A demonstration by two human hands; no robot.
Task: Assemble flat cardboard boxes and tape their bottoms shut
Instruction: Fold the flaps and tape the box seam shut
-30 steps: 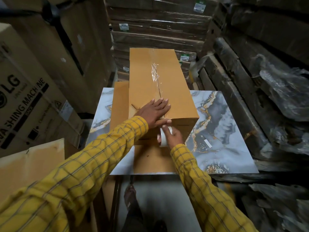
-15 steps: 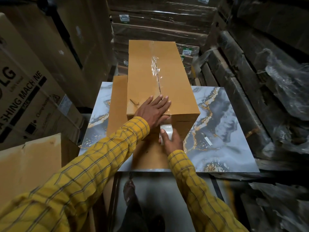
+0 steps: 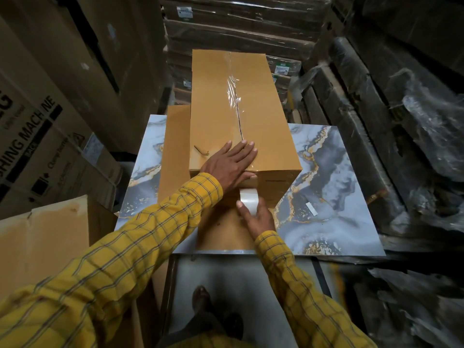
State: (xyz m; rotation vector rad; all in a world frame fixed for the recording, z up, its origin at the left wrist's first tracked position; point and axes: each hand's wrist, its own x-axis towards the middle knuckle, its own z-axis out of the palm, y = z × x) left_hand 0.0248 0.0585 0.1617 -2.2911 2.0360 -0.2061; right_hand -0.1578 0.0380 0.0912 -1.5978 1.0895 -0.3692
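Note:
A tall brown cardboard box [image 3: 266, 114] lies on its side on a marble-patterned table [image 3: 334, 197], with clear tape running along its top seam. My left hand [image 3: 229, 165] presses flat on the near end of the box top, fingers straight over the seam. Just below the box's near edge, my right hand [image 3: 256, 216] grips a roll of clear tape [image 3: 248, 200] against the front face. A flat sheet of cardboard [image 3: 175, 146] lies under the box.
Stacks of flat cartons [image 3: 236, 28] rise behind the table. Large appliance boxes [image 3: 45, 116] stand at the left, and plastic-wrapped dark bundles [image 3: 401, 121] fill the right. An open brown carton [image 3: 42, 242] sits at the near left. My foot [image 3: 200, 297] shows below the table edge.
The right hand with the tape roll has dropped slightly down the box's front face. The left hand stays pressed on the box top.

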